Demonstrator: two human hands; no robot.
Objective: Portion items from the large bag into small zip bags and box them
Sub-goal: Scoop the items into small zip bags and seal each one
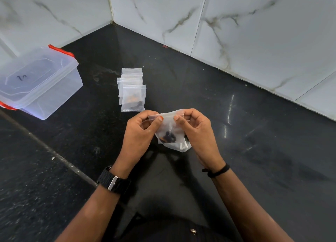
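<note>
Sealing step, I'd judge: run both thumbs along the zip strip end to end, keeping the small dark pieces low. Left hand (141, 130) and right hand (193, 127) each pinch the top edge of the small zip bag (170, 130), fingers curled, held above the black counter (254, 141). Possibly the large bag sits beneath; unclear. Filled bags (133, 94) lie just beyond, lidded plastic box (38, 81) far left.

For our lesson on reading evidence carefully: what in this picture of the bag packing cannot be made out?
- Head view: small dark items in the held zip bag, blurred by cloudy plastic and partly covered by the right hand and left hand.
- Stacked zip bags: count unclear, they overlap.
- Plastic box: lid writing too small; left corner cut off.
</note>
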